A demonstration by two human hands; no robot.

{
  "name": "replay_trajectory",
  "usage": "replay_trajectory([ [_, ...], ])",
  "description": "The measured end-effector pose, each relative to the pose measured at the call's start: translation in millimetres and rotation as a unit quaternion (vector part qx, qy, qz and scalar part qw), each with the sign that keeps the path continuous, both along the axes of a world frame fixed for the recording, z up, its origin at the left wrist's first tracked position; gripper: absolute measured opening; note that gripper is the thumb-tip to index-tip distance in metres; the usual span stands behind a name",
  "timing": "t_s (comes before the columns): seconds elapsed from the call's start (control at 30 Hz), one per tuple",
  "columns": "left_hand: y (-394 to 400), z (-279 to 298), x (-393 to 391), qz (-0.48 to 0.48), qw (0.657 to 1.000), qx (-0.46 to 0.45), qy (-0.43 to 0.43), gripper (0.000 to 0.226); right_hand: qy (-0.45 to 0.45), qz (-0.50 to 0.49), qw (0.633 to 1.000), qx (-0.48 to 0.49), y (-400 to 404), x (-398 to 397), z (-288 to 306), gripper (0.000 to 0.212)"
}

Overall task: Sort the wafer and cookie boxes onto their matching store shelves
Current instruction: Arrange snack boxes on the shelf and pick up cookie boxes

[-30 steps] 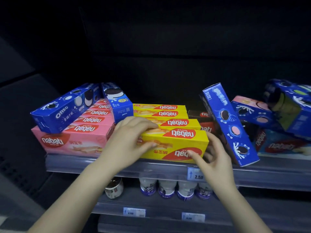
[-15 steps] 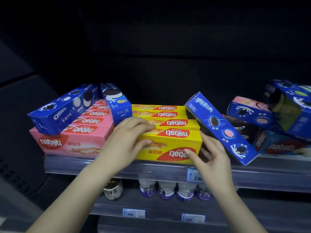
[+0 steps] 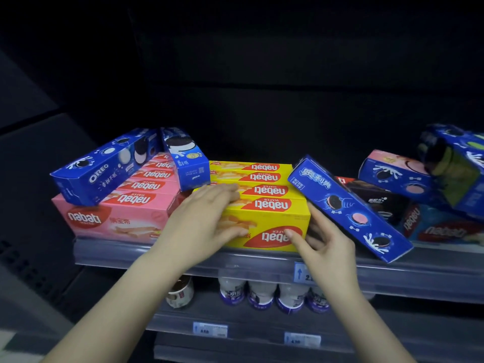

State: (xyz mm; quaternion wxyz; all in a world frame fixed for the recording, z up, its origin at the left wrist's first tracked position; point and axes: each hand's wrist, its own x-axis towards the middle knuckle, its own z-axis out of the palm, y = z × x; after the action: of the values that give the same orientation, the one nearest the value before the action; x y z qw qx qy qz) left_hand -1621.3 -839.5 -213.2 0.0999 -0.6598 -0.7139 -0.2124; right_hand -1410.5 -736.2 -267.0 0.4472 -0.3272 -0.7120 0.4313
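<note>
Blue Oreo box (image 3: pixel 348 205) now tilted further left.

Yellow wafer boxes (image 3: pixel 264 218) carry red oval logos with white lettering, pink wafer boxes (image 3: pixel 115 218) carry the same red ovals, blue cookie boxes (image 3: pixel 348 208) show black-and-white and pink cookies with white splashes, and bottles (image 3: pixel 262 294) below are white with purple bands.
</note>
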Motion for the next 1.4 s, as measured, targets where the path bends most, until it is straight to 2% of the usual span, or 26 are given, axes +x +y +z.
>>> replay_trajectory([
  [0.13, 0, -2, 1, 0.011, 1.0, 0.007, -0.005, 0.054, -0.017, 0.015, 1.0, -0.005, 1, 1, -3, 0.065],
  [0.3, 1, -3, 2, 0.016, 1.0, 0.006, -0.008, 0.049, -0.048, 0.018, 0.999, 0.0, 3, -1, -3, 0.058],
  [0.67, -10, -2, -7, 0.038, 0.999, -0.024, -0.005, 0.053, -0.069, 0.031, 0.997, 0.018, -1, -12, -3, 0.061],
  [0.8, -12, -2, -4, 0.041, 0.999, -0.026, 0.025, 0.054, -0.057, 0.037, 0.998, 0.012, -4, -11, -6, 0.062],
  [0.9, -12, 1, 0, 0.037, 0.998, -0.034, 0.041, 0.061, -0.025, 0.035, 0.999, 0.002, -6, -6, -7, 0.056],
  [1.0, -5, 13, 10, 0.04, 0.999, -0.02, 0.005, 0.063, -0.001, -0.006, 0.999, 0.052, -9, 8, 1, 0.04],
  [1.17, 19, 25, 36, -0.02, 0.997, 0.037, -0.064, 0.049, 0.011, -0.114, 0.965, 0.238, -2, 41, 29, 0.027],
  [1.33, 49, 33, 84, -0.105, 0.987, 0.087, -0.087, 0.037, 0.035, -0.168, 0.954, 0.245, 9, 78, 39, 0.023],
  [1.4, 60, 37, 103, -0.141, 0.98, 0.099, -0.1, 0.033, 0.034, -0.206, 0.937, 0.282, 11, 95, 44, 0.021],
])
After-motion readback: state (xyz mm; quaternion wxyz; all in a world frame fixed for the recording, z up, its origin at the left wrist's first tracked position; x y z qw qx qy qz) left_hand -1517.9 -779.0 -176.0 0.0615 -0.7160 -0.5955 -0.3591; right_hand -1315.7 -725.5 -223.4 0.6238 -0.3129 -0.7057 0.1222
